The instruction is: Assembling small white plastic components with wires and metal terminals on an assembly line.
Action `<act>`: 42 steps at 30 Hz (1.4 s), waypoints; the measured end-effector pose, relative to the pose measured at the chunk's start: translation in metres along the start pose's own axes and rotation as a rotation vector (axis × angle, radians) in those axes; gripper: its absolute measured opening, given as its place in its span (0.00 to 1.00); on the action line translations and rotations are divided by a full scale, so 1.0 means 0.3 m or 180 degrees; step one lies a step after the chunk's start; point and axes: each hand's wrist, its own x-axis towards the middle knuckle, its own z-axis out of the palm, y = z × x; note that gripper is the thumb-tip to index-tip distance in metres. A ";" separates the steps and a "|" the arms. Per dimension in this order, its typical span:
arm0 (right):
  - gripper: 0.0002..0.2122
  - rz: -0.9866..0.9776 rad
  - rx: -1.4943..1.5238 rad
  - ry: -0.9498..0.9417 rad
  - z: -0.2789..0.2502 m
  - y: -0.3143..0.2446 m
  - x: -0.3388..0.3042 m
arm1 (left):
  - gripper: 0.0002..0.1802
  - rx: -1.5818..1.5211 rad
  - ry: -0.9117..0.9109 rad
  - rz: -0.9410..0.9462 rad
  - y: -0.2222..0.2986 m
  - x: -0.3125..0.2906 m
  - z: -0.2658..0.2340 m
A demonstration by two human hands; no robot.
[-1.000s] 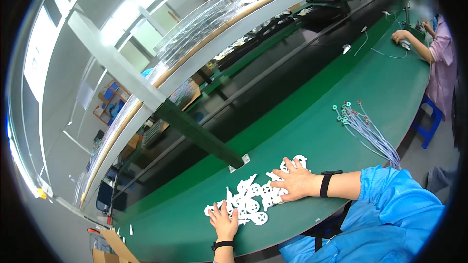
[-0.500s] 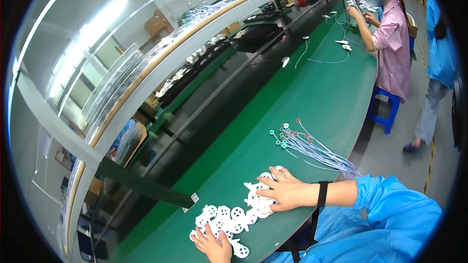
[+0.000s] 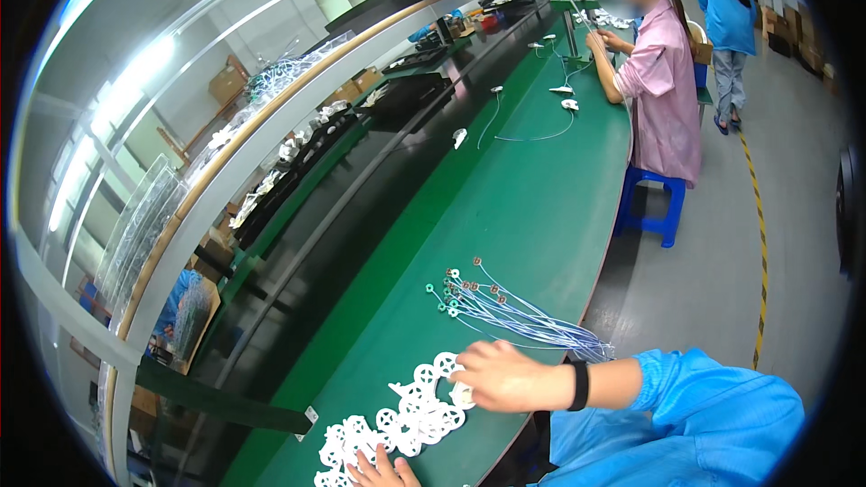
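Note:
White plastic wheel-shaped parts with spokes [image 3: 421, 417] lie in a loose, overlapping row along the near edge of the green table. My right hand [image 3: 510, 377] is bent over the right end of this row, its fingers curled down and their tips hidden. White parts show right beside the fingers, but I cannot make out what is in them. At the row's near left end, my left hand [image 3: 383, 472] rests with fingers spread against the parts, partly cut off by the lower edge. Beyond my right hand lies a bundle of thin bluish-white cables [image 3: 532, 322] with small round brown, green and white ends.
A dark post [image 3: 216, 397] with a metal bracket meets the table at left. A shelf rail [image 3: 225, 140] runs along the far side. Loose cables with white pieces [image 3: 568, 105] lie farther up. A person in pink [image 3: 666, 90] sits on a blue stool [image 3: 651, 203]; another walks in the aisle.
My right hand has gone from lying spread on the white parts to curled fingers at their right end. The view has swung right. The person in blue has walked farther off.

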 end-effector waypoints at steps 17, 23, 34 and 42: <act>0.13 0.2034 0.0907 0.0767 -0.166 0.309 -0.168 | 0.18 -0.1649 -0.0197 0.1444 0.422 0.264 -0.027; 0.16 0.1933 0.0754 0.0550 -0.180 0.344 -0.154 | 0.20 -0.0816 -0.0300 0.1202 0.482 0.278 0.030; 0.11 0.1894 -0.0508 -0.0657 -0.177 0.366 0.109 | 0.24 -0.2090 -0.0228 0.0760 0.475 0.178 -0.071; 0.12 0.2479 0.1632 -0.0261 -0.182 0.547 0.092 | 0.13 -0.4726 0.0022 -0.0389 0.417 -0.236 -0.025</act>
